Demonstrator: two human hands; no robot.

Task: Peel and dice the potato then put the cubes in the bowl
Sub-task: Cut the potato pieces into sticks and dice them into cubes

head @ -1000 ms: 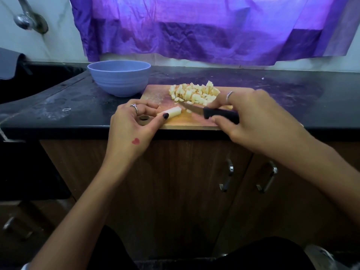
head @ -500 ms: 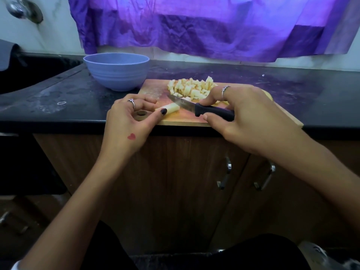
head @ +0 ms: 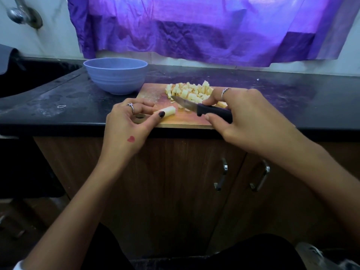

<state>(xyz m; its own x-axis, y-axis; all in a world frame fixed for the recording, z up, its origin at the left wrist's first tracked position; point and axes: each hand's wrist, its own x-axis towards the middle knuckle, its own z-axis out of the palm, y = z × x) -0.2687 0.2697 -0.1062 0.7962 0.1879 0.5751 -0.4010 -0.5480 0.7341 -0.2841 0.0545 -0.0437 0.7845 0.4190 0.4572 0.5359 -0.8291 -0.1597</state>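
Cutting board (head: 155, 92): wooden, at the front edge of the dark tabletop (head: 272, 90), within easy reach of both hands.

Potato stick (head: 168, 111): one peeled, uncut length lying flat on the board's near left part. The left hand (head: 126, 125) pinches its near end between thumb and fingers, apparently to steady it and leave the far end free for slicing.

Knife (head: 202, 108): black handle gripped by the curled fingers of the right hand (head: 251, 121). The blade points left and away, its tip near the cube pile and apart from the stick; whether it touches the board cannot be told.

Potato cubes (head: 191, 91): heaped at the board's far middle, likely pushed there to keep the cutting area free. None visibly in the bowl yet.

Bowl (head: 116, 76): blue, on the tabletop just beside the board's far left corner, close for transfer. Its inside is hidden.

Judgement: dicing nearly done; the last stick and the transfer remain.
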